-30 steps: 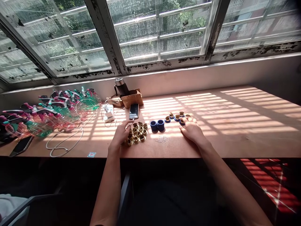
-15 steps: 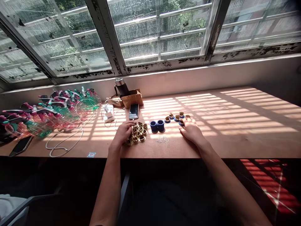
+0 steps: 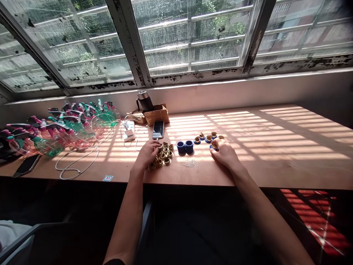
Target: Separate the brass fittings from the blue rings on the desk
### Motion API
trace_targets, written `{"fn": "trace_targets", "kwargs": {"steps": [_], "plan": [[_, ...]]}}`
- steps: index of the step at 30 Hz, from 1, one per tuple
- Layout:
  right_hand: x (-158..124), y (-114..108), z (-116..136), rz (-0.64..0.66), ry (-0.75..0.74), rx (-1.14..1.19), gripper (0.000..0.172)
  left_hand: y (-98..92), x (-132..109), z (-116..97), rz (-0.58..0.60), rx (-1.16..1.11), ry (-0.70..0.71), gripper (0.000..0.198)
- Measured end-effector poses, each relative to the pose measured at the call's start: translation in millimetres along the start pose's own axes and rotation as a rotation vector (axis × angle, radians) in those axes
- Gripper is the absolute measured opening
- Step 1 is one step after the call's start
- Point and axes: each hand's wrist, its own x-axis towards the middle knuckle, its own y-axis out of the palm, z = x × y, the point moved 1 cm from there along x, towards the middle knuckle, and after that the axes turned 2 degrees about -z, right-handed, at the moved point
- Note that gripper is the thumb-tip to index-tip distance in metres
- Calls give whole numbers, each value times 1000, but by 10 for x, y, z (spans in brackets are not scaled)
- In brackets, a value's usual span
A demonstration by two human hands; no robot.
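A pile of gold-coloured rings (image 3: 167, 154) lies on the wooden table. At its upper left edge, my left hand (image 3: 148, 154) has its fingers pinched on one of the rings. Two short stacks of blue rings (image 3: 185, 147) stand side by side right of the pile, with several thin pale loops (image 3: 190, 163) below them. Farther right are several blue rings with gold pieces on top (image 3: 208, 138). My right hand (image 3: 224, 152) is closed on another such blue and gold piece (image 3: 214, 147), partly hidden by the fingers.
Behind the pile lie a phone (image 3: 158, 129) and a cardboard box (image 3: 156, 115) with a dark flask (image 3: 145, 101). Many spray bottles (image 3: 68, 125), a white cable (image 3: 74, 173), a power strip (image 3: 129, 131) and another phone (image 3: 27, 165) are at left.
The view has shifted slightly. My right hand's fingers have tipped the blue and gold piece a little. My left hand stays at the pile's upper left edge.
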Motion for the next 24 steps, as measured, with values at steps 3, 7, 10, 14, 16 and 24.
{"fn": "trace_targets", "kwargs": {"steps": [3, 7, 10, 14, 16, 24], "plan": [[0, 21, -8, -8, -38, -22, 28, 28, -2, -33, 6, 4, 9, 32], [2, 54, -36, -7, -68, -30, 32, 71, -8, -40, 10, 8, 14, 30], [1, 67, -58, -5, -71, -28, 33, 90, -10, -57, 4, 22, 13, 31], [-5, 80, -74, -6, -82, -41, 34, 100, -14, -95, 5, 39, 3, 30], [-8, 92, -84, -4, -81, -54, 34, 108, -18, -108, 5, 45, 6, 30], [-8, 139, -134, -32, -123, -50, 36, 119, -38, -144, 1, 58, 0, 29]]}}
